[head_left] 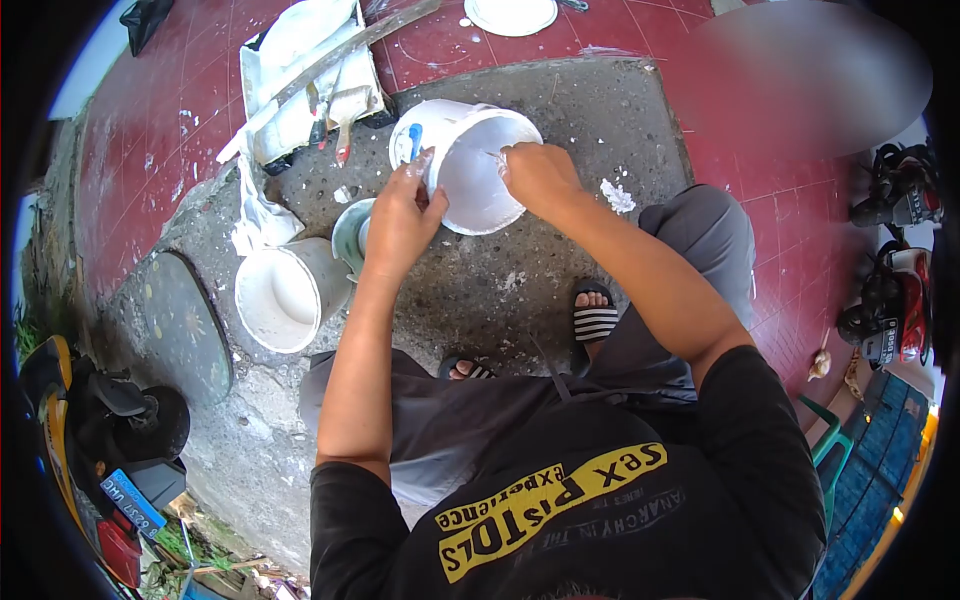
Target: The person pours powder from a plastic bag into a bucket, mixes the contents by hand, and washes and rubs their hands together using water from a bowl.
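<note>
A white bucket point(482, 180) is tilted with its mouth towards me, and its inner wall is coated whitish. My left hand point(402, 215) is at the bucket's left rim, its fingers curled round the edge. At the right side of the mouth, my right hand point(540, 178) is closed on something thin that points into the bucket; most of it is hidden by the fingers. Behind the tilted bucket shows another white container wall point(405, 130) with a blue mark. A green-grey pot point(350, 237) stands just left of my left hand.
A white bucket point(280, 300) with pale contents stands at the left. Beyond it lie a paint-covered tray point(262, 85), a long wooden strip point(350, 45) and a brush point(347, 108). A white lid point(510, 14) lies at the top. Motorbikes are parked at both sides.
</note>
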Demonstrator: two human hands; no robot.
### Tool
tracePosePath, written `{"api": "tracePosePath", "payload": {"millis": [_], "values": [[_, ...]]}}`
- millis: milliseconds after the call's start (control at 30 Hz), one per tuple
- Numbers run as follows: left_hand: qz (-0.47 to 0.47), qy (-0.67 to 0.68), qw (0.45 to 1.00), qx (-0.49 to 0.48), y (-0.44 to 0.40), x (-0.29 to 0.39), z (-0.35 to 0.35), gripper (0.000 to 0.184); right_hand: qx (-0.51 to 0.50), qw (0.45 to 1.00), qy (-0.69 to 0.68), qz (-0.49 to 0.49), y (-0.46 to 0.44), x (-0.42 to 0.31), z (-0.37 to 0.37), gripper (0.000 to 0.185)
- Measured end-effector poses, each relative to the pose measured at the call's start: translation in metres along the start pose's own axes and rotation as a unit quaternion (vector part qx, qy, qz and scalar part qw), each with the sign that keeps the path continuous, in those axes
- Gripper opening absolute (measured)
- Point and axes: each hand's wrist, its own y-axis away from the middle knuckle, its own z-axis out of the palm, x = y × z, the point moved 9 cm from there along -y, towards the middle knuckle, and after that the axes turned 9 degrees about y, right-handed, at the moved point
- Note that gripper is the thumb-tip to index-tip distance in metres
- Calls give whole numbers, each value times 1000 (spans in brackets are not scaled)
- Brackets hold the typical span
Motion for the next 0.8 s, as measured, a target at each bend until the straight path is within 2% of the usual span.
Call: {"api": "tracePosePath", "payload": {"millis": [33,100,233,333,400,467,533,667,733,800], "values": [[15,5,1000,-18,2,4,5,46,0,1000,-1,3,-1,0,5,21],[24,7,999,-43,7,11,13,47,64,998,-8,4,-3,4,3,19],[35,-3,997,-66,10,24,20,47,44,998,32,37,-8,15,24,17],[38,-11,996,-74,9,25,22,46,44,997,61,5,-5,6,39,17],[48,-6,996,-68,6,24,21,46,-34,999,20,-28,0,-8,58,18],[44,-5,997,-63,4,21,18,45,-59,997,16,-39,-1,-13,59,19],[37,-6,998,-60,3,18,14,45,8,1000,-17,-14,-5,-7,43,20],[21,-2,998,-57,1,9,10,45,37,998,14,52,-12,10,37,21],[22,-3,998,-58,0,8,8,45,-42,998,43,8,-12,-2,55,22],[30,8,998,-53,-2,9,6,45,-66,998,10,-7,-7,-18,58,21]]}}
